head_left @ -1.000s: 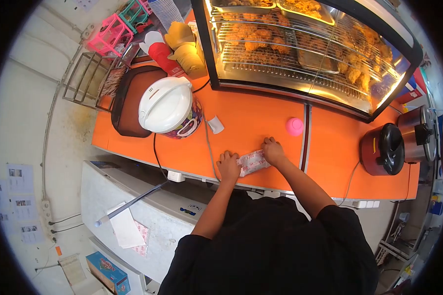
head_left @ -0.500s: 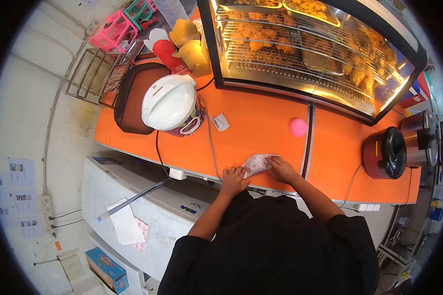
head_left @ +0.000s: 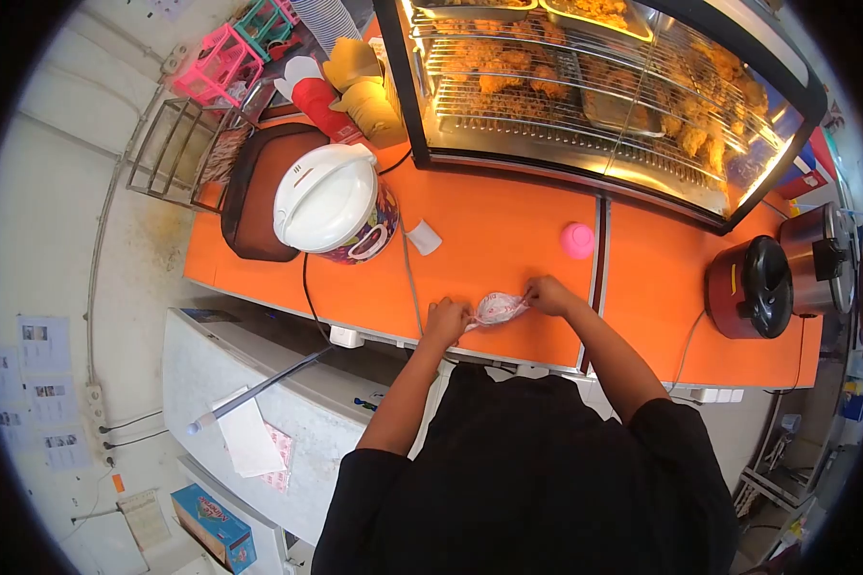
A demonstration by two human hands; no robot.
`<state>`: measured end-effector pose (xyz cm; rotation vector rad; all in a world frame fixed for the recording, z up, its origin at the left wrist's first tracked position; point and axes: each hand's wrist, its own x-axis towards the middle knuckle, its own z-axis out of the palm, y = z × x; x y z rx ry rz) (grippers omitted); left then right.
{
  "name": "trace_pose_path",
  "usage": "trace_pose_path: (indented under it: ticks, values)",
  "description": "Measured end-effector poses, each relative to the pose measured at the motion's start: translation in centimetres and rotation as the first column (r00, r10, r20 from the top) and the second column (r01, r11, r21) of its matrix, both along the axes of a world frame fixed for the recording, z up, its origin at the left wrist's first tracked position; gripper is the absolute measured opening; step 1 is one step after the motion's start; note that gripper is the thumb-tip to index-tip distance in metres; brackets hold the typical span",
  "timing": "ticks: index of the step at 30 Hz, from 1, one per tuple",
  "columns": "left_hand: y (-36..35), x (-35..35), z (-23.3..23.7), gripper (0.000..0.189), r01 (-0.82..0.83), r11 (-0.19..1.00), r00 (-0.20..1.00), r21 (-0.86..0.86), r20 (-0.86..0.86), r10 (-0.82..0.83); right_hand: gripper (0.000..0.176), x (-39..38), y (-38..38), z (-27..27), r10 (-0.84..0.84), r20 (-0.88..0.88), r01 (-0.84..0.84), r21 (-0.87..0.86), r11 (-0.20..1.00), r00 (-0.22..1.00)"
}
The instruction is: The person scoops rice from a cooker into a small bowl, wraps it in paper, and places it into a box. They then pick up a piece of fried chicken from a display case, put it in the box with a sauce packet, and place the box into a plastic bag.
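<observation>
A small bundle in red-printed white wrapping paper (head_left: 499, 308) lies on the orange counter near its front edge. My left hand (head_left: 450, 317) pinches the paper's left end. At the opposite end, my right hand (head_left: 548, 294) grips a twisted corner of the same paper. The wrapper hides whatever is inside. Beyond my hands, a pink round object (head_left: 577, 241) sits on the counter, and a small white piece of paper (head_left: 424, 238) lies to the left of it.
A glass warming cabinet (head_left: 585, 105) with fried food stands at the back. To the left is a white-lidded rice container (head_left: 328, 198); at the right, a dark red pot (head_left: 748, 287). A grey cable crosses the counter. Below left, paper sheets (head_left: 251, 436) rest on a white surface.
My hands have moved apart, each now drawing out an end of the paper. The bundle looks flatter and narrower, with its ends pulled sideways.
</observation>
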<state>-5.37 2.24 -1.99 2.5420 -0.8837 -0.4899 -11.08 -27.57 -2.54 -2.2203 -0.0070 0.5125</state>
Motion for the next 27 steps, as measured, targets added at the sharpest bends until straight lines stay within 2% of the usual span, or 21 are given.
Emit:
trace_pose_path:
  ticks: [1,3,5,6,7,9,10,11,12,13,14,15,16,18,19,20,21,22,24,25,27]
  values:
    - [-0.7,0.7,0.0,0.029,-0.03,0.993,0.997,0.113,-0.068,0.038,0.015,1.1,0.3,-0.1,0.0,-0.002,0.0,0.001,1.0,1.0]
    - [-2.7,1.9,0.0,0.031,-0.05,0.973,0.988,0.225,-0.132,0.081,0.014,3.0,1.8,0.3,0.056,-0.149,-0.11,-0.389,0.915,0.987]
    - [-4.3,2.5,0.2,0.034,-0.03,0.865,0.987,0.501,-0.123,0.105,0.012,3.3,3.2,0.9,0.099,-0.102,-0.134,-0.45,0.883,0.99]
    - [-4.5,2.4,1.5,0.034,-0.034,0.865,0.986,0.501,-0.123,0.109,0.011,3.5,3.7,1.0,0.143,-0.055,-0.151,-0.513,0.845,0.988]
    - [-4.8,2.2,2.8,0.034,-0.021,0.905,0.999,0.425,-0.023,0.034,0.011,3.2,4.2,1.1,0.146,-0.054,-0.153,-0.514,0.844,0.988]
    - [-4.6,2.1,1.9,0.035,0.003,0.938,0.996,0.346,0.081,-0.033,0.015,1.8,5.2,1.1,0.152,0.348,0.061,-0.53,0.846,0.925]
    - [-4.0,2.0,0.1,0.035,0.08,0.993,0.981,0.092,0.17,-0.095,0.015,1.3,4.9,1.2,0.153,0.346,0.059,-0.531,0.845,0.926]
    - [-3.6,1.6,0.1,0.035,0.178,0.971,0.954,-0.159,0.271,-0.13,0.016,0.7,4.2,1.1,0.18,0.421,0.004,-0.401,0.916,0.889]
    - [-3.2,1.2,0.0,0.035,0.179,0.971,0.953,-0.16,0.272,-0.131,0.016,0.3,3.5,1.1,0.192,0.499,-0.062,-0.265,0.962,0.845]
    - [-2.9,0.7,0.0,0.034,0.104,0.98,0.994,-0.168,0.042,-0.098,0.016,-0.1,3.3,1.1,0.191,0.499,-0.06,-0.267,0.962,0.845]
    - [-2.7,0.3,0.0,0.033,0.029,0.987,0.98,-0.159,-0.19,-0.059,0.016,-0.7,3.0,0.6,0.087,0.246,-0.09,0.001,0.996,0.965]
    - [-2.7,-0.1,0.0,0.033,0.032,0.986,0.98,-0.162,-0.189,-0.062,0.016,-1.1,2.6,0.2,0.049,-0.048,-0.034,0.265,0.964,0.998]
    - [-2.7,-0.6,0.0,0.034,0.029,0.988,0.969,-0.148,-0.237,-0.064,0.016,-1.6,2.1,-0.2,0.046,-0.048,-0.032,0.263,0.964,0.998]
    - [-2.5,-1.9,-0.4,0.035,0.03,0.99,0.957,-0.137,-0.282,-0.068,0.016,-2.2,1.5,0.3,0.078,-0.402,0.215,0.633,0.743,0.912]
    - [-2.4,-2.8,-0.5,0.038,-0.048,0.931,0.88,-0.361,-0.457,-0.132,0.016,-2.5,1.2,0.7,0.076,-0.4,0.215,0.632,0.745,0.913]
    - [-2.5,-3.3,-0.5,0.041,-0.167,0.823,0.77,-0.543,-0.593,-0.235,0.016,-2.8,1.1,1.3,0.093,-0.543,0.382,0.691,0.614,0.834]
    - [-3.1,-3.8,1.3,0.043,-0.284,0.784,0.664,-0.552,-0.703,-0.255,0.015,-3.1,0.9,1.5,0.138,-0.664,0.545,0.699,0.463,0.735]
    - [-3.7,-4.3,1.7,0.043,-0.278,0.785,0.664,-0.554,-0.701,-0.259,0.015,-3.3,1.2,1.5,0.133,-0.662,0.545,0.7,0.461,0.738]
    - [-4.6,-5.5,2.1,0.035,-0.396,0.677,0.711,-0.62,-0.674,-0.202,0.016,-3.9,2.0,1.4,0.091,-0.764,0.732,0.64,0.234,0.639]
    - [-4.7,-5.8,2.3,0.035,-0.395,0.677,0.711,-0.621,-0.673,-0.204,0.016,-4.4,2.3,1.4,0.09,-0.763,0.732,0.64,0.234,0.64]
    - [-5.1,-6.2,3.4,0.03,-0.363,0.757,0.766,-0.544,-0.637,-0.091,0.017,-5.0,3.6,3.5,-0.197,-0.74,0.754,0.569,0.329,0.644]
